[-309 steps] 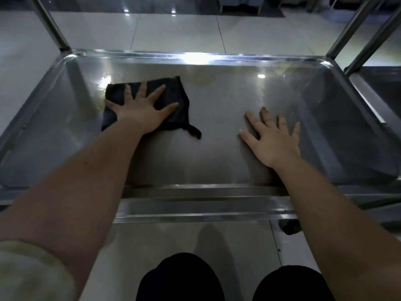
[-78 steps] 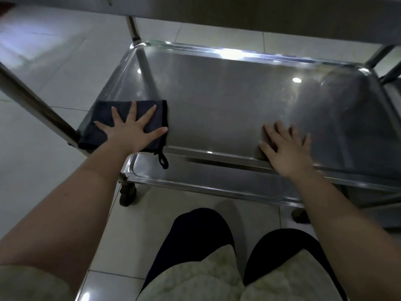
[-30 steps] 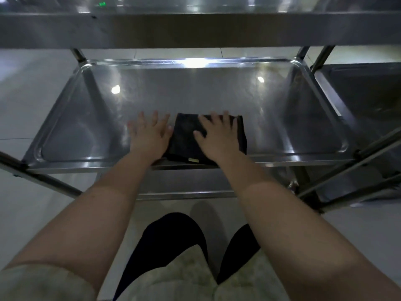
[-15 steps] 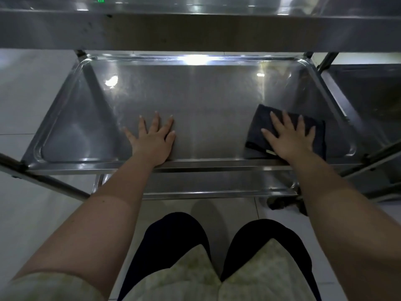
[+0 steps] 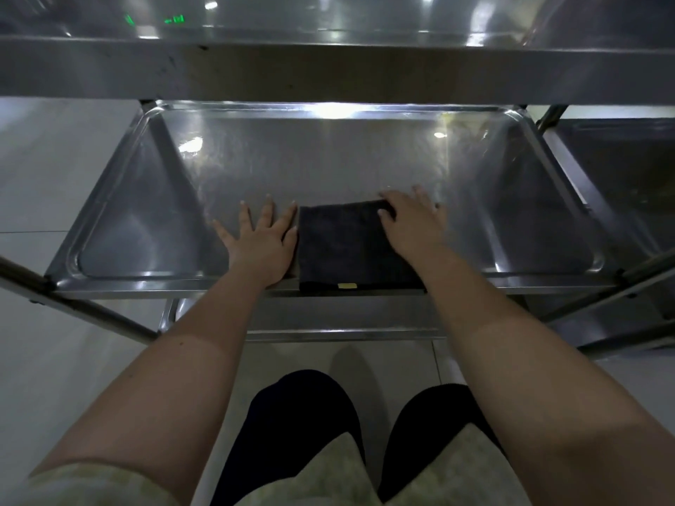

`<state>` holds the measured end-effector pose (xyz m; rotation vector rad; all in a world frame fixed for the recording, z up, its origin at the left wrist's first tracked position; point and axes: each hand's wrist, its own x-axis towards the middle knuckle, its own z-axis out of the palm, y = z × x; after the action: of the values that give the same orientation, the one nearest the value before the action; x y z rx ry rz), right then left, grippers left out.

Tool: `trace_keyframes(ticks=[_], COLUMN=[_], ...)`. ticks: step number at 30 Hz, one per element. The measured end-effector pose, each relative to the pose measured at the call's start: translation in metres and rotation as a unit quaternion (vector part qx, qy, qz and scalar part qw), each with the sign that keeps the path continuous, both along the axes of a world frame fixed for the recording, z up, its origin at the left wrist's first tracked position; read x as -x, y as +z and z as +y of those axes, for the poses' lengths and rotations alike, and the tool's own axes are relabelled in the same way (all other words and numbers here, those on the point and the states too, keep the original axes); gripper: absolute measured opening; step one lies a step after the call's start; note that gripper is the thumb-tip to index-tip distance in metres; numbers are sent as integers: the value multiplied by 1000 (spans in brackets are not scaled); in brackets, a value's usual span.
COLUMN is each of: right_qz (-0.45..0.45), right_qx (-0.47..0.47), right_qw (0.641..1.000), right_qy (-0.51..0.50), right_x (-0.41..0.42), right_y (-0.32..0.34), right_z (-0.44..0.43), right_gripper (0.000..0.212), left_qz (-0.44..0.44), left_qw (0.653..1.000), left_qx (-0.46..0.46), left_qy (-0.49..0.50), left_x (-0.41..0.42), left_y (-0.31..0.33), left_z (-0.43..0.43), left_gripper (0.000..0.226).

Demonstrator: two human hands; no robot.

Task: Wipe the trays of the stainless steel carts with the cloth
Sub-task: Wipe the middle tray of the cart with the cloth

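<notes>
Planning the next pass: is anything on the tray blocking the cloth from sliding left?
Only the left hand: it lies flat on the tray, right against the left edge of the cloth. The right hand rests on the cloth's right side. Beyond the left hand, nothing visible stands in the way.

Pale glossy floor tiles [image 5: 54, 169] under dim light
</notes>
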<state>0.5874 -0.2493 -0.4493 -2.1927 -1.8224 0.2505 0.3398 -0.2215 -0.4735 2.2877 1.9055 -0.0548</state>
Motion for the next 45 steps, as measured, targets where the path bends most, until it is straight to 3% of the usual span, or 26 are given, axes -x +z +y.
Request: trace_keyframes(ticks=[3, 6, 9, 12, 15, 19, 23, 26, 31, 35, 41, 45], right_qz=[36, 64, 67, 79, 47, 0, 39, 87, 111, 105, 115, 130], right_qx=[43, -24, -112, -178, -200, -182, -233, -270, -325, -307, -278, -194], right_qw=[998, 998, 991, 979, 977, 981, 965, 945, 931, 940, 952, 972], right_qy=[19, 5, 33, 59, 59, 62, 117, 162, 121, 106, 55, 32], right_x=[-9, -10, -15, -16, -11, -6, -13, -21, -40, -67, -102, -114], right_y=[-12, -23, -23, -22, -19, -7, 20, 35, 54, 62, 21, -39], right_z=[1, 3, 4, 1, -4, -13, -43, -85, -151, -184, -232, -244], right_gripper=[45, 39, 34, 31, 25, 14, 17, 21, 29, 28, 29, 32], left_qz=[-46, -124, -221, -174, -186, -111, -133, -186, -273, -313, -342, -293], left_qw=[998, 984, 966, 977, 970, 966, 931, 900, 881, 882, 860, 885], left_qx=[-32, -126, -86, -58, -127, -211, -300, -335, -272, -193, -127, -18], left_qy=[13, -29, -99, -106, -85, -103, -157, -206, -273, -296, -356, -362], left_x=[-2, -3, -22, -48, -60, -62, -59, -56, -73, -104, -136, -156], left_y=[3, 6, 15, 15, 10, 24, 55, 77, 103, 101, 47, -15], left_z=[-3, -4, 11, 20, 10, -5, -30, -61, -102, -116, -147, -153], left_gripper=[49, 46, 43, 45, 37, 24, 13, 17, 22, 21, 20, 17])
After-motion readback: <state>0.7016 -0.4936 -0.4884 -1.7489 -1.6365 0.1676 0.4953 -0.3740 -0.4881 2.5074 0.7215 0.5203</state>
